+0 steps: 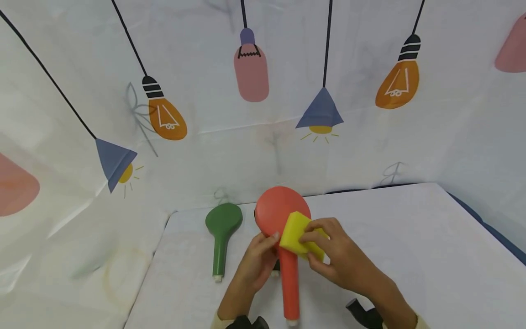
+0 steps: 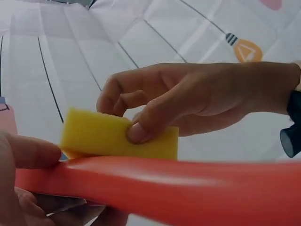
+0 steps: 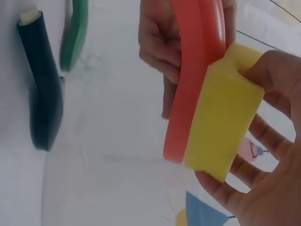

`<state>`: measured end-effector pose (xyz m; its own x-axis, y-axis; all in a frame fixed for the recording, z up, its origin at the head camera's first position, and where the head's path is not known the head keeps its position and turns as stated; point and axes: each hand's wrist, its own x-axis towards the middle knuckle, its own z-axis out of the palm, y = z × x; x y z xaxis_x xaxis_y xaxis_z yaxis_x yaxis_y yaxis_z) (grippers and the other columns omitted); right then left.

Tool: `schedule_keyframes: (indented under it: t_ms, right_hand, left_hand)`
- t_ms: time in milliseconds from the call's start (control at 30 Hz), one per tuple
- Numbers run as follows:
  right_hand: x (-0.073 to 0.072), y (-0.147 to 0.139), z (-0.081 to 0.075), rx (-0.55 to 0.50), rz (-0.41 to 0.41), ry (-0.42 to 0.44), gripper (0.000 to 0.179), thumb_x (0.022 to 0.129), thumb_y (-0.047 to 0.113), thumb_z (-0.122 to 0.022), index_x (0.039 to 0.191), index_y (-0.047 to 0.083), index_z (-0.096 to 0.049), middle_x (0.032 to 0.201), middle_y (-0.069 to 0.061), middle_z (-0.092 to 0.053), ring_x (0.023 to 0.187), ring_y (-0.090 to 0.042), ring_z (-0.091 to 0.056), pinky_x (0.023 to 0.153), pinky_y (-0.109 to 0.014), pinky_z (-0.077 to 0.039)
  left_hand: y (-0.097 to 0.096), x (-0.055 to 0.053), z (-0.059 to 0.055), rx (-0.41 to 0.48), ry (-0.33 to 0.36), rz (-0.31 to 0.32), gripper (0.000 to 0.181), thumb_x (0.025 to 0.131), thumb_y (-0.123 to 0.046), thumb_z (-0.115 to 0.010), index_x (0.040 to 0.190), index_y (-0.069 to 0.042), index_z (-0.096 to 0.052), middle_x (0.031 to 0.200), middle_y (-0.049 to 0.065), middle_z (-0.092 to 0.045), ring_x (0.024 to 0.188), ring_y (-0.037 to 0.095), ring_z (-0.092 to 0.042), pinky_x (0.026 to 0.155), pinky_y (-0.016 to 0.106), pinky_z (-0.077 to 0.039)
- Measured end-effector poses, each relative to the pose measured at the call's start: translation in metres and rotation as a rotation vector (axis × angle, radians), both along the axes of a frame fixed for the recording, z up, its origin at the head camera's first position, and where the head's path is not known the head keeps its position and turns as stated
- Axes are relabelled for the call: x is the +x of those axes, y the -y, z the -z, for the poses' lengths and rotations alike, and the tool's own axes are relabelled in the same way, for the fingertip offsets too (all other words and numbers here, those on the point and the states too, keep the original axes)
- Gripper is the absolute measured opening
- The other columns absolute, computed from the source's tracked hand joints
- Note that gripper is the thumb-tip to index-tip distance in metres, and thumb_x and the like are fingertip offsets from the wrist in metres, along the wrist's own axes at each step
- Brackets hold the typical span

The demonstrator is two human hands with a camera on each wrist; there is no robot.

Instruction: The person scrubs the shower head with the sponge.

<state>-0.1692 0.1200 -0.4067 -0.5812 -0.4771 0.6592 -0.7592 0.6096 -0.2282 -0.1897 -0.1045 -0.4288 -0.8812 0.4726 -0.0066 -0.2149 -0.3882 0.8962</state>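
Note:
A red shower head (image 1: 283, 212), with a round flat head and a long handle, is held up in front of the person. Its neck is gripped by the left hand (image 1: 259, 262), thumb on the near face and fingers behind. The right hand (image 1: 343, 258) pinches a yellow sponge (image 1: 293, 232) between thumb and fingers. In the left wrist view the sponge (image 2: 103, 134) lies against the surface of the red shower head (image 2: 188, 181). From the right wrist view, its broad side (image 3: 223, 117) shows beside the red edge (image 3: 186, 103).
A green shower head (image 1: 222, 228) lies on the white table (image 1: 411, 256) to the left. Behind the red one is a dark shower head (image 3: 44, 99), mostly hidden in the head view. A white cloth printed with lamps (image 1: 193, 169) hangs behind the table.

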Motion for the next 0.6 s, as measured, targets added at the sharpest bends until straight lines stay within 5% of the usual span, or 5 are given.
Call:
schedule_keyframes:
  t_ms: [267, 467, 600]
  right_hand:
    - [0.0012, -0.0012, -0.0023, -0.038, 0.019, 0.066, 0.054, 0.093, 0.025, -0.067, 0.144, 0.021, -0.051, 0.140, -0.003, -0.049, 0.125, -0.017, -0.047, 0.093, -0.013, -0.050]
    - [0.0026, -0.0005, -0.0001, -0.055, -0.047, 0.064, 0.048, 0.092, 0.018, -0.062, 0.139, 0.020, -0.057, 0.137, -0.003, -0.052, 0.123, -0.016, -0.047, 0.094, -0.010, -0.047]
    - [0.0032, 0.0028, 0.0022, -0.064, -0.091, 0.052, 0.045, 0.092, 0.017, -0.059, 0.137, 0.020, -0.059, 0.134, -0.003, -0.053, 0.120, -0.016, -0.048, 0.093, -0.010, -0.047]
  left_hand:
    - [0.0069, -0.0014, 0.0018, 0.067, -0.022, 0.087, 0.037, 0.105, -0.020, -0.050, 0.137, -0.001, -0.045, 0.112, -0.001, -0.068, 0.098, 0.010, -0.067, 0.088, 0.026, -0.056]
    - [0.0076, 0.0000, 0.0004, 0.084, -0.048, 0.083, 0.042, 0.108, -0.032, -0.041, 0.137, -0.001, -0.046, 0.110, -0.001, -0.069, 0.095, 0.010, -0.066, 0.081, 0.023, -0.057]
    - [0.0081, -0.0001, -0.0009, 0.057, -0.008, 0.047, 0.049, 0.108, -0.033, -0.043, 0.141, 0.003, -0.039, 0.108, 0.000, -0.066, 0.090, 0.010, -0.064, 0.078, 0.021, -0.056]
